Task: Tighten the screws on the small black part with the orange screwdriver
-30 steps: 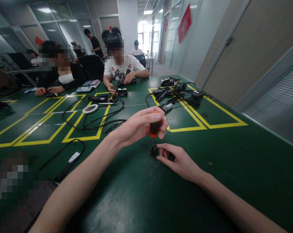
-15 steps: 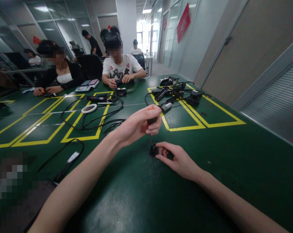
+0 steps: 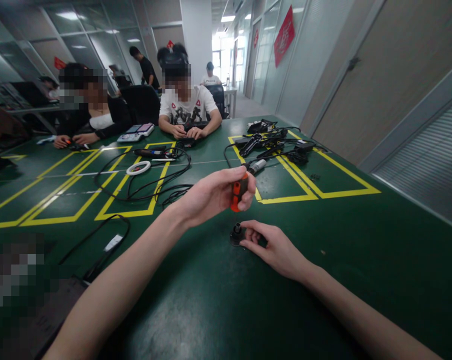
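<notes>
Left fingers (image 3: 251,185) shifted, holding screwdriver (image 3: 237,194) | right fingers (image 3: 256,227) pinching black part (image 3: 235,237) | screwdriver tip indistinct

Centre frame, here's the screwdriver (image 3: 235,198) in the left hand (image 3: 213,194), above the fitting (image 3: 236,236) on the table (image 3: 364,250), the right hand (image 3: 274,246) at its right side! Beyond, right of upper centre, a heap of cables (image 3: 273,146); left of centre, a ring (image 3: 146,168) inside a cable loop (image 3: 95,176), and a person (image 3: 190,111) behind the table's far edge, upper centre
</notes>
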Demonstrator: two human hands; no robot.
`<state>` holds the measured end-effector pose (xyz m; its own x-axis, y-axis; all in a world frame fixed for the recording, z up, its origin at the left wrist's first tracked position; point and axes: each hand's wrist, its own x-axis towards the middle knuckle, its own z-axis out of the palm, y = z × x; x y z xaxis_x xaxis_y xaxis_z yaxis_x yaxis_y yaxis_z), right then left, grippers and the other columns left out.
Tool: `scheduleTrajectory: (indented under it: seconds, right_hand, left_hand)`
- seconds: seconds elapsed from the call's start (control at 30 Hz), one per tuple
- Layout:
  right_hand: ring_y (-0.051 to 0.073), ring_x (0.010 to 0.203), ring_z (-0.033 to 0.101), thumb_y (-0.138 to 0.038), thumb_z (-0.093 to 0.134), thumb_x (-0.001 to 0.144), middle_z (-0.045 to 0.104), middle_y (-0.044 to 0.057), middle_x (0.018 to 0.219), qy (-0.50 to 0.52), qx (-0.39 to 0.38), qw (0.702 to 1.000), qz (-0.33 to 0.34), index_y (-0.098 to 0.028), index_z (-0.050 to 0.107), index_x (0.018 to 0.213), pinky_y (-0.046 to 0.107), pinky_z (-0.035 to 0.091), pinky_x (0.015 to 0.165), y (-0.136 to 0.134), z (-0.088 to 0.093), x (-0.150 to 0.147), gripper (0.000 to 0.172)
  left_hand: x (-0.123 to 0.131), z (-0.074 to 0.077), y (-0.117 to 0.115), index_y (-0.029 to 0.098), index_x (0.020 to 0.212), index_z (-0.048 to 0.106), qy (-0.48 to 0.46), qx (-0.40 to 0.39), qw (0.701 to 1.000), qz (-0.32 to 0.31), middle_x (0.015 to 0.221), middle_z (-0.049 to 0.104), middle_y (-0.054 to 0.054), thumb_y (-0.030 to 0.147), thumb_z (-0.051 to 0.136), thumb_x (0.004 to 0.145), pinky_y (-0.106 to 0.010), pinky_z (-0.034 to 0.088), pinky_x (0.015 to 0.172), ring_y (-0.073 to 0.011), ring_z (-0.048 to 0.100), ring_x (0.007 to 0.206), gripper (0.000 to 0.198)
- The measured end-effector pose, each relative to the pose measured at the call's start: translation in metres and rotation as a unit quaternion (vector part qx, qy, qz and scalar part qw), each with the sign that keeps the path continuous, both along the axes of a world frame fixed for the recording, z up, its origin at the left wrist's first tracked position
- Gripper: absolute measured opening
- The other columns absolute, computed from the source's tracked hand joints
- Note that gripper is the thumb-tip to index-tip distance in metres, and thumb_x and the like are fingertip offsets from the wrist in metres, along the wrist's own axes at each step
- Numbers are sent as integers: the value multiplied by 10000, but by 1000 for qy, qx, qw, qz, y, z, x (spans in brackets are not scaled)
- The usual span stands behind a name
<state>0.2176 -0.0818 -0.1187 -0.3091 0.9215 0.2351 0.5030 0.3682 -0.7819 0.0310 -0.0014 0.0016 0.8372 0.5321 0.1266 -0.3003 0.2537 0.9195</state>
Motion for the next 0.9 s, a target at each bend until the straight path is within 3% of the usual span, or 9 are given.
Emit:
scheduleTrajectory:
  seconds: [0.23, 0.33, 0.43, 0.63, 0.77, 0.9]
  right_hand:
    - [147, 677, 589, -178, 684, 928, 635, -15, 786, 17, 7, 1000, -3, -170, 677, 1150, 271, 494, 669, 1, -3, 0, 222]
    - [146, 678, 591, -174, 692, 924, 639, -15, 785, 18, 5, 1000, -1, -174, 681, 1134, 268, 494, 666, 1, -3, 0, 211]
    - [145, 679, 587, -167, 693, 920, 640, -15, 785, 9, 5, 1000, -4, -181, 685, 1116, 266, 489, 660, 1, -2, -1, 196]
    - [144, 680, 586, -149, 687, 915, 661, -3, 821, -18, 17, 1000, -4, -169, 673, 1196, 274, 497, 669, 0, -1, -1, 282]
    - [148, 678, 585, -164, 696, 912, 682, 9, 833, -34, 36, 999, -5, -171, 684, 1227, 283, 505, 672, 0, -3, -1, 315]
    - [150, 672, 593, -184, 687, 922, 693, 13, 830, -34, 47, 998, -3, -173, 696, 1213, 296, 523, 687, 0, -4, -1, 291]
  left_hand:
    - [1, 0, -2, 161, 834, 563, -5, 33, 999, 25, 798, 699, -23, 416, 796, 814, -248, 472, 622, -144, 654, 649, 346]
    - [2, 0, -2, 185, 863, 515, -4, 41, 999, 27, 715, 683, 3, 386, 777, 827, -218, 375, 533, -98, 547, 518, 332]
    - [2, 1, -3, 187, 877, 535, -9, 37, 998, 40, 586, 545, 58, 382, 742, 855, -212, 291, 502, -73, 389, 469, 285]
    - [1, 4, -2, 121, 856, 668, -1, 16, 1000, 20, 599, 463, 20, 462, 598, 934, -244, 359, 565, -106, 408, 541, 356]
    - [0, 2, -1, 130, 775, 634, -3, 8, 1000, 16, 648, 507, 3, 428, 633, 918, -240, 393, 595, -111, 470, 592, 330]
    - [1, 0, -3, 157, 818, 579, -3, 24, 1000, 18, 710, 601, -2, 411, 716, 861, -250, 446, 629, -126, 558, 628, 292]
